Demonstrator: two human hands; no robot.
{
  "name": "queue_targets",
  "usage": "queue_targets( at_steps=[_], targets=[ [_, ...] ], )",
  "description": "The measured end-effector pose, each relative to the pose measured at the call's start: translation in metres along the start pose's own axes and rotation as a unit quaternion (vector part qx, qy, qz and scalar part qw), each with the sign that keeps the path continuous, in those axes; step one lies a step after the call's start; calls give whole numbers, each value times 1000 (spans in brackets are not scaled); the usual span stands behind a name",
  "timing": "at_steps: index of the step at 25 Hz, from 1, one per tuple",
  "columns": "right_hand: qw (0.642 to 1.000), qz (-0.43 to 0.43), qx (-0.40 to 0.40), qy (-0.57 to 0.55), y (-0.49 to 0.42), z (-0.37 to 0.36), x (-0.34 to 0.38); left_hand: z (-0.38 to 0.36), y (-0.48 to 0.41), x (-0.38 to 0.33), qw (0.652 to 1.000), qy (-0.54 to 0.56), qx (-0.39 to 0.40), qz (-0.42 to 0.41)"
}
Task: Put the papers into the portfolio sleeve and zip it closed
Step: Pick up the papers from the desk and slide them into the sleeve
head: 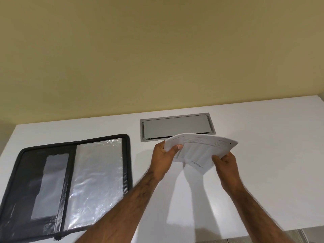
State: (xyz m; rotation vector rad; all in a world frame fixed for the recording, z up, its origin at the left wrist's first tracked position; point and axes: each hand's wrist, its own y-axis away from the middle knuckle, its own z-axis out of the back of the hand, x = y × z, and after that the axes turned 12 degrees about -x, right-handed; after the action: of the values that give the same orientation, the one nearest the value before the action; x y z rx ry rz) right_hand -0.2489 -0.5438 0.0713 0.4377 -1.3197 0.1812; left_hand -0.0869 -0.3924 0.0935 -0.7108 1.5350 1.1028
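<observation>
White papers (201,149), one bent stack, are up in the air over the worktop (263,155), pinched by two hands: left hand (163,158) and right hand (226,165), each grip pressed on an edge. One black portfolio (66,183) lies open at the left. One grey hatch (177,127) sits by the yellow wall (157,50). Bare space is on the right.

Both hands (162,157) (226,163) raised, fingers (178,147) pinched

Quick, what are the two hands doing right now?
Left hand: closed on the papers, gripping their left edge.
Right hand: closed on the same papers, gripping their lower right edge, lifted off the table.
</observation>
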Motion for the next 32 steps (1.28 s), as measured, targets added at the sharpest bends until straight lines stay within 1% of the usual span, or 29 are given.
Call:
queue_targets(
  at_steps=[2,5,8,10,12,13,14,15,17,19,23,24,25,26,28,29,30,32],
  targets=[
    [999,11,40,1,1,-3,6,12,-6,-12,1000,-2,-8,-3],
    [990,38,130,32,5,-31,23,49,-18,-28,998,2,-62,7],
    [972,97,155,147,9,-83,40,101,-36,-38,996,13,-84,6],
    [961,134,160,183,12,-128,51,144,-57,-39,993,13,-114,-5],
    [951,159,162,210,11,-169,64,188,-78,-31,982,-33,-185,-14],
    [946,172,157,227,9,-188,70,212,-87,-22,971,-81,-224,-7],
    [942,180,150,240,6,-205,74,239,-97,-11,958,-151,-246,-1],
    [942,180,144,243,2,-220,79,265,-106,2,941,-238,-241,-3],
    [946,173,134,238,-8,-245,86,307,-120,30,892,-419,-172,-7],
    [945,185,111,247,-19,-268,92,330,-132,52,842,-529,-98,-38],
    [945,199,87,243,-31,-299,99,340,-138,77,782,-607,-34,-140],
    [946,200,83,242,-32,-304,98,343,-140,79,766,-621,-33,-161],
    [945,202,81,243,-32,-309,98,345,-142,78,758,-627,-44,-174],
    [945,203,81,242,-32,-313,97,348,-145,76,760,-623,-58,-176],
    [947,200,85,239,-30,-321,97,350,-154,72,775,-606,-79,-162],
    [947,199,86,239,-29,-324,96,351,-159,70,774,-608,-80,-154],
    [947,198,87,239,-29,-328,96,352,-163,70,765,-621,-76,-151],
    [948,197,88,233,-29,-333,97,353,-167,72,735,-655,-59,-163]
  ],
)
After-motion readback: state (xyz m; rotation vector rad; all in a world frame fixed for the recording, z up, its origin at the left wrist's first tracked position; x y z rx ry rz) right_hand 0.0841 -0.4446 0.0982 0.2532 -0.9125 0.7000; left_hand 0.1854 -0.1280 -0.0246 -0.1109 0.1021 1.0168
